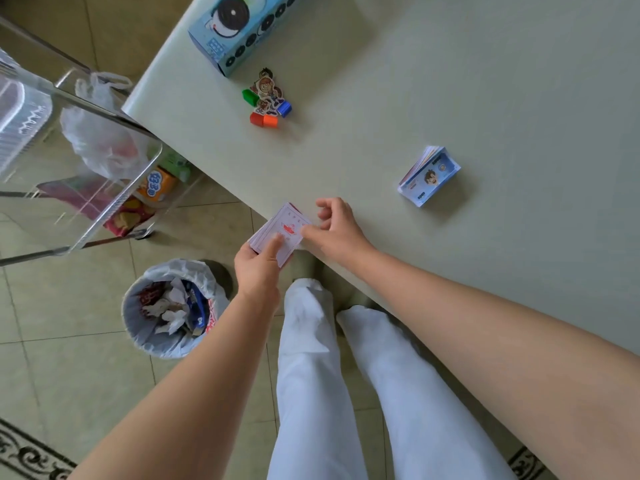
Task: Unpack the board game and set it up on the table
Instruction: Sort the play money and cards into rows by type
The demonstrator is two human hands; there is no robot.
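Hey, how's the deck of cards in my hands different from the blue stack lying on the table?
The deck is white with red print; the blue stack shows a cartoon face. The deck is held at the edge of the table by the left hand, right hand touching it; the blue stack lies untouched on the table. Both are small rectangular stacks.

Smooth matt table point(450, 81), glossy cardboard box point(239, 32), paper cards point(280, 233), clear plastic cart point(104, 188).
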